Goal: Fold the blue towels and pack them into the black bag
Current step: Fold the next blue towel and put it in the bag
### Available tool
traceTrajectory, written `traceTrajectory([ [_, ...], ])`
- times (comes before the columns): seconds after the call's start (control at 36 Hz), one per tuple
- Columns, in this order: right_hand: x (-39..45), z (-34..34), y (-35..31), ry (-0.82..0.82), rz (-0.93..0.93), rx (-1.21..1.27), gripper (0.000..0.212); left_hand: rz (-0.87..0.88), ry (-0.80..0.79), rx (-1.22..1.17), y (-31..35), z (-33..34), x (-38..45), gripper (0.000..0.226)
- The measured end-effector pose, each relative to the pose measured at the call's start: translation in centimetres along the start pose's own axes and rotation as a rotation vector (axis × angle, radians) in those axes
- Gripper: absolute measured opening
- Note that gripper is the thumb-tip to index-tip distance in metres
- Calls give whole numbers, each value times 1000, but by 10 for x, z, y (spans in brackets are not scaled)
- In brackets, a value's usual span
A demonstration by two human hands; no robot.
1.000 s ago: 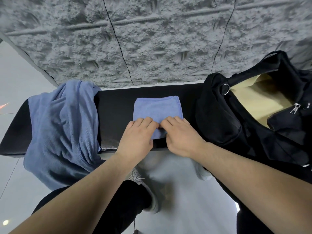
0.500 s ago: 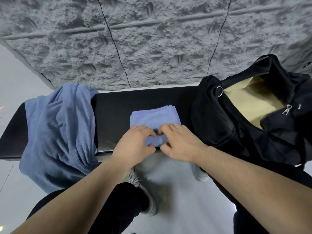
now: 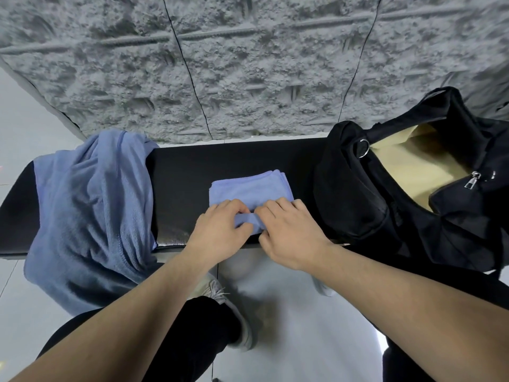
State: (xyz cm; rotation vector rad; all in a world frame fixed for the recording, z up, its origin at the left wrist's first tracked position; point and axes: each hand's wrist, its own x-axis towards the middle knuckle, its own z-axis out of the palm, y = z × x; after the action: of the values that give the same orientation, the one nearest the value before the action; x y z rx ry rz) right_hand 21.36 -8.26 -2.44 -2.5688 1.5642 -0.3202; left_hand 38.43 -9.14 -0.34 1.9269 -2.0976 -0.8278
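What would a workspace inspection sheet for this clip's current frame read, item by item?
Surface: black padded bench standing against the wall.
Job's things: folded blue towel at mid-bench; unfolded blue towel draped over the bench's left end, hanging off the front edge; black bag at the right, unzipped, with tan lining showing inside.
Clutter: nothing seen.
Grippers: left hand and right hand both pinch the folded towel's near edge, which is rolled up off the bench.
Cables: nothing seen.
Surroundings: rough grey textured wall behind; pale glossy floor below; the person's dark trousers and a shoe visible.
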Motion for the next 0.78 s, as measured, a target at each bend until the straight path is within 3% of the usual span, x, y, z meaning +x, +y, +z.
traceTrajectory([
  [0.08,4,1,-3,41,1,-5,31,95,86,216,-1,4,-5,27],
  [0.17,8,0,-5,-22,6,-17,37,173,135,250,-1,4,-8,42],
  [0.31,13,-4,-6,-135,10,8,53,312,265,363,-4,1,-12,28],
  [0.47,17,-5,-5,-139,7,40,54,347,208,439,-7,-4,-11,33],
  [0.61,16,-4,1,-133,48,123,23,279,152,377,0,-8,-9,32],
  [0.78,9,-3,3,-41,48,51,36,219,85,375,4,-9,-3,15],
])
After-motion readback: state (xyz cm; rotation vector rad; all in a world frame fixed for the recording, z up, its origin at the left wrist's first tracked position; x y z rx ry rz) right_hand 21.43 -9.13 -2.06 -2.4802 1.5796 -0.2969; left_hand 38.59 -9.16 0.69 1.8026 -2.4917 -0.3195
